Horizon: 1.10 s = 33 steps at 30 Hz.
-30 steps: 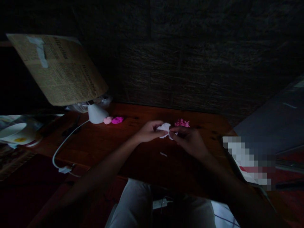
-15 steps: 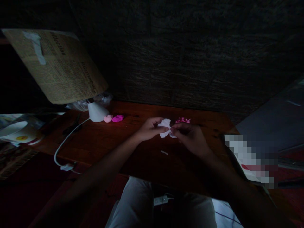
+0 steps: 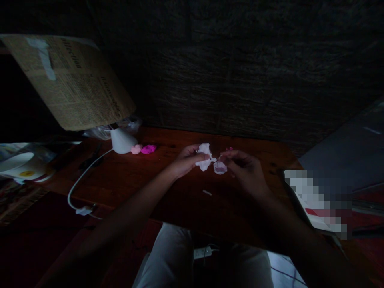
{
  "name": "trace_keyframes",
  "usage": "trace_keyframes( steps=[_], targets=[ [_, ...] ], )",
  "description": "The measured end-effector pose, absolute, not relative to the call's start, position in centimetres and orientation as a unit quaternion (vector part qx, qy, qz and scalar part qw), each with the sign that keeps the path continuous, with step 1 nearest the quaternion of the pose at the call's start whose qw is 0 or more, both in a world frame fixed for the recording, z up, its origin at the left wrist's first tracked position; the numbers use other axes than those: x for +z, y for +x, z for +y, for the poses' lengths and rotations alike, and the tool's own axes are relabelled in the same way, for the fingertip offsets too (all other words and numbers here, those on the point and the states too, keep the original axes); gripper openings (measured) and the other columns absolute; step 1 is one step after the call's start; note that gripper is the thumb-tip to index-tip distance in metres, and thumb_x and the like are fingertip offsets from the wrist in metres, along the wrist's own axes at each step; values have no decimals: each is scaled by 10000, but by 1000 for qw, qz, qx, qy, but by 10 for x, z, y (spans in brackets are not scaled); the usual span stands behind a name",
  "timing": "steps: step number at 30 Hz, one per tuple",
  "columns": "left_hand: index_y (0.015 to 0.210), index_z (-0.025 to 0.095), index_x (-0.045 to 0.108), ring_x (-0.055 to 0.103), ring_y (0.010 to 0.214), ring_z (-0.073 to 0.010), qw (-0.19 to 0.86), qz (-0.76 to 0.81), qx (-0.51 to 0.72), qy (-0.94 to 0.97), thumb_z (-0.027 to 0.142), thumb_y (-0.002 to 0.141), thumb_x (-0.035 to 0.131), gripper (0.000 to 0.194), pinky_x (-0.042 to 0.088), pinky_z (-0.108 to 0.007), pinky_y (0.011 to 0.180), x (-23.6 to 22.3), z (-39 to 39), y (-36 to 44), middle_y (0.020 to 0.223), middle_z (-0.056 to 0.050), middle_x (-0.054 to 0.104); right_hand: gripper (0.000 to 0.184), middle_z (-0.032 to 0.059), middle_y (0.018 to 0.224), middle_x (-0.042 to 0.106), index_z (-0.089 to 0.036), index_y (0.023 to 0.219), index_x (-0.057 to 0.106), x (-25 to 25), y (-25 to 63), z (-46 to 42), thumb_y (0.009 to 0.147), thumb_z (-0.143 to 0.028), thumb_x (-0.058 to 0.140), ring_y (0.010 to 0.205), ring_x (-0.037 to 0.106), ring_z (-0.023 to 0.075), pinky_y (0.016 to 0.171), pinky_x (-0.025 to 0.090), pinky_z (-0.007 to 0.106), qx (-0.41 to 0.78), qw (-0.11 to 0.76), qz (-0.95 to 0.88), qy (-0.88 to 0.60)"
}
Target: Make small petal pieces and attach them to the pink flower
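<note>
Now the left hand (image 3: 189, 162) and right hand (image 3: 245, 168) had drawn slightly apart, baring one smaller whitish flap (image 3: 220, 168), which suggested pulling; the left pinched one crumpled white paper-like sheet (image 3: 204, 149) above the reddish-brown wooden surface (image 3: 177, 140), the right apparently that flap. Leftward lay one pale-pink lump (image 3: 136, 149) and one magenta lump (image 3: 149, 149); nearer, one thin white strip (image 3: 207, 193).

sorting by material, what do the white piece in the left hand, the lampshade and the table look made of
White piece in the left hand: probably matte paper or tissue, ragged edges, but dim light.
Lampshade: matte paper or printed fabric, newspaper-like print.
Table: apparently varnished wood, reddish-brown with dark knot-like spots.
</note>
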<state>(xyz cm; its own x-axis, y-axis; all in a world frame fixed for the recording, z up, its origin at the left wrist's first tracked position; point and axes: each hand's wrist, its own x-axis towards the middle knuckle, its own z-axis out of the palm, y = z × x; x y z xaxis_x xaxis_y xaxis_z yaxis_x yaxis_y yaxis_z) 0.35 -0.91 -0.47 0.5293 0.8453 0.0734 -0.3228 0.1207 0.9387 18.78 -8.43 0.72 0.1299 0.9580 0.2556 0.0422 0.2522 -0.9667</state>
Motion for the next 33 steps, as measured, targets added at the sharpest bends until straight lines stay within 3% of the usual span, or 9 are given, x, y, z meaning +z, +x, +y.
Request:
trace_keyframes(
  steps=[9,12,18,24,27,33],
  targets=[
    [874,127,712,632,693,-94,699,252,418,523,219,610,874,323,501,-251,720,-3,-10,2,789,-2,697,227,21,789,750,-244,965,811,7,190,-83,805,-398,764,534,534,106,478,443,255,385,559,-558,-478],
    [858,125,714,631,685,-88,699,247,419,525,225,605,884,320,495,-240,705,-3,-10,2,779,1,698,262,14,716,723,-236,989,811,6,189,-84,810,-421,760,554,557,122,499,461,266,384,545,-569,-482],
    [833,123,704,631,667,-85,707,249,418,513,214,577,895,332,498,-234,697,-2,-9,2,761,5,702,298,38,814,754,-232,997,809,7,190,-84,780,-435,784,626,603,140,507,471,258,394,542,-572,-474],
    [884,130,680,632,698,-93,697,257,417,524,250,624,857,336,485,-237,711,-4,-5,1,794,-4,690,277,16,760,729,-235,985,808,9,188,-84,783,-424,785,588,567,121,499,454,249,400,539,-580,-461],
    [912,132,677,608,689,-99,637,290,396,594,313,659,830,346,446,-226,668,-4,2,-7,800,-1,682,284,9,723,712,-229,966,808,10,188,-85,780,-443,788,585,566,124,507,458,259,398,534,-578,-472],
    [808,147,701,545,629,-120,392,368,274,798,374,793,721,228,371,-228,616,-10,18,-29,685,9,649,309,21,758,726,-225,915,801,9,189,-85,753,-489,800,619,601,142,512,460,263,397,536,-571,-479]
  ],
)
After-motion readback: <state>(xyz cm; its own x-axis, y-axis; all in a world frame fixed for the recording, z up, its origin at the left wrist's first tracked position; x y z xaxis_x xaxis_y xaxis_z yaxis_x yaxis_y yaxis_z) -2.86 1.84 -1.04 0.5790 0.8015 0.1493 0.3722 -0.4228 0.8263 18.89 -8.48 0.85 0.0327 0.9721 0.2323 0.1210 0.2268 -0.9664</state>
